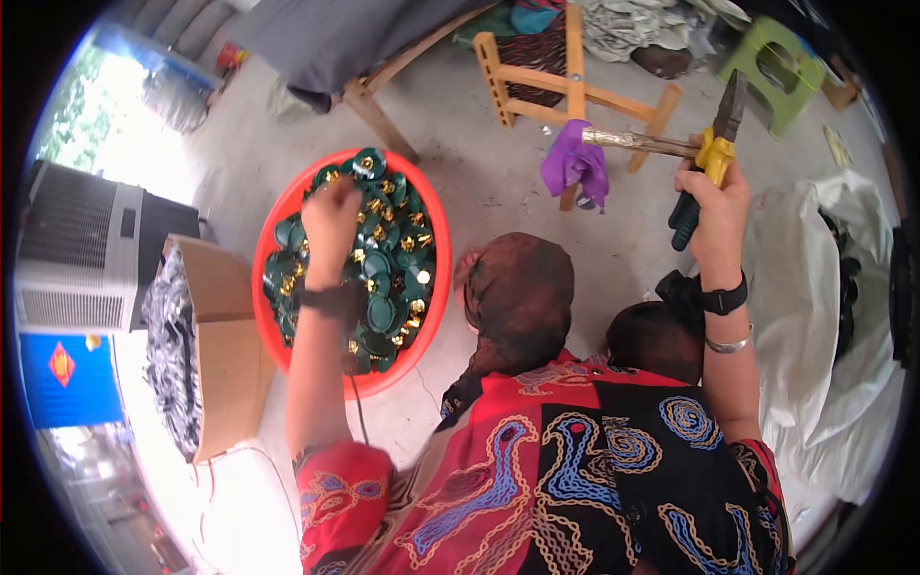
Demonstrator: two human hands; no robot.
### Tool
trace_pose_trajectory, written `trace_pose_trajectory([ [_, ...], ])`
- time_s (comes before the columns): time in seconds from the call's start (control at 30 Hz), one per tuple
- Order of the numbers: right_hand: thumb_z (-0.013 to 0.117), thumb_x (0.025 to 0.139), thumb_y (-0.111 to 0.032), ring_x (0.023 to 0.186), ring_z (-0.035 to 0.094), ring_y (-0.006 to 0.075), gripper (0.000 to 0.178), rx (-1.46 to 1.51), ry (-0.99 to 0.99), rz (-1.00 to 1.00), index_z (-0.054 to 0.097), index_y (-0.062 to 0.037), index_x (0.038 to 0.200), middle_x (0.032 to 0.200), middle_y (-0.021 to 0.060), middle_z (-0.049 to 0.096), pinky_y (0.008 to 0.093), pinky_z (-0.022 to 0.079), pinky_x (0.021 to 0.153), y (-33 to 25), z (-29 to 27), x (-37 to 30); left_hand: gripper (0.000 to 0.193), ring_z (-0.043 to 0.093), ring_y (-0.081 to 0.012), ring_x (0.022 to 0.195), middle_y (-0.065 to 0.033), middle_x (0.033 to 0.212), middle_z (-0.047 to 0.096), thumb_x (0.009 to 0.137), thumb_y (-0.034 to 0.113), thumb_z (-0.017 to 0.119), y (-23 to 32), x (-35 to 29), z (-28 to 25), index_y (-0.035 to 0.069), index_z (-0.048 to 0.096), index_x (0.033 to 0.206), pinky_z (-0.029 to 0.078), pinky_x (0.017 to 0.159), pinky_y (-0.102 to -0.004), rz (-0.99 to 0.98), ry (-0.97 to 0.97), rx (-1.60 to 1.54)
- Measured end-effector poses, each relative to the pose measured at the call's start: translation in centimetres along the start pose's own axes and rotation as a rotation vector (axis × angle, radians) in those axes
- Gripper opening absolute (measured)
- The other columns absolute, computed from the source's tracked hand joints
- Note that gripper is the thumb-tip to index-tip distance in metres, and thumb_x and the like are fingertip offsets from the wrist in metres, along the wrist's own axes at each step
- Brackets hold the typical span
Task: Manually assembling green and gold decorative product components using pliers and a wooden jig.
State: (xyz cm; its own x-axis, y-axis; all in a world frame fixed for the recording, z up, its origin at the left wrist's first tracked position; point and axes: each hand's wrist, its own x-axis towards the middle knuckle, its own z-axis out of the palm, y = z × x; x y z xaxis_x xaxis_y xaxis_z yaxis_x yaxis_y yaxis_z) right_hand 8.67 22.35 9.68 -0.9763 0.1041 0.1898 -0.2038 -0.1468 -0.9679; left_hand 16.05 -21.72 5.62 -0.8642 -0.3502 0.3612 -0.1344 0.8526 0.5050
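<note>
Left fingers (346, 195) clear of basin rim (442, 240)

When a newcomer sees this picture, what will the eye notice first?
The orange-red basin at left stands out first, heaped with green-and-gold pieces under the left hand. At upper right, the right hand grips yellow-and-dark pliers, with a crumpled purple piece left of them.

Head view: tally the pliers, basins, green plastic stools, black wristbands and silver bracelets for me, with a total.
Pliers: 1
Red basin: 1
Green plastic stool: 1
Black wristbands: 2, one per arm
Silver bracelet: 1
Total: 6
</note>
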Motion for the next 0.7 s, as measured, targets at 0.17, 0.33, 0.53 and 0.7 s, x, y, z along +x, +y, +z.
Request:
trace_pose_trajectory([
  [0.17,0.059,0.07,0.003,0.071,0.052,0.0099,0.04,-0.03,-0.1,0.066,0.055,0.0026,0.11,0.081,0.0032,0.057,0.0226,0.043,0.065,-0.4,2.8,-0.8,0.03,0.065,-0.0267,0.074,-0.014,0.084,0.068,0.065,0.008,0.072,-7.7,-13.3,0.4,0.001,0.068,0.094,0.051,0.07,-0.0329,-0.075,-0.297,0.117],
  [0.33,0.059,0.07,0.003,0.071,0.051,0.0096,0.042,-0.102,-0.115,0.076,0.053,0.0037,0.112,0.083,0.0034,0.056,0.0225,0.043,0.065,0.3,3.3,-0.9,0.038,0.058,-0.0293,0.095,-0.0105,0.096,0.064,0.062,0.011,0.077,-5.9,-16.7,2.2,0.006,0.066,0.098,0.049,0.08,-0.0384,-0.148,-0.356,0.379],
  [0.53,0.059,0.07,0.004,0.071,0.051,0.0094,0.042,-0.09,-0.095,0.068,0.054,0.0033,0.112,0.084,0.0036,0.056,0.0224,0.043,0.065,0.3,4.0,-0.7,0.025,0.06,-0.0341,0.083,-0.0163,0.086,0.064,0.07,0.02,0.07,-10.0,-19.1,3.4,0.005,0.063,0.088,0.049,0.071,-0.0438,-0.299,-0.319,0.518],
  [0.7,0.059,0.069,0.006,0.074,0.053,0.0091,0.042,-0.119,-0.084,0.075,0.055,0.003,0.111,0.086,0.0029,0.057,0.0222,0.043,0.067,0.9,2.9,-0.2,0.015,0.06,-0.0375,0.058,-0.0185,0.066,0.062,0.076,0.016,0.062,-10.8,-17.4,3.0,0.001,0.059,0.073,0.049,0.055,-0.0451,-0.307,-0.084,0.451],
])
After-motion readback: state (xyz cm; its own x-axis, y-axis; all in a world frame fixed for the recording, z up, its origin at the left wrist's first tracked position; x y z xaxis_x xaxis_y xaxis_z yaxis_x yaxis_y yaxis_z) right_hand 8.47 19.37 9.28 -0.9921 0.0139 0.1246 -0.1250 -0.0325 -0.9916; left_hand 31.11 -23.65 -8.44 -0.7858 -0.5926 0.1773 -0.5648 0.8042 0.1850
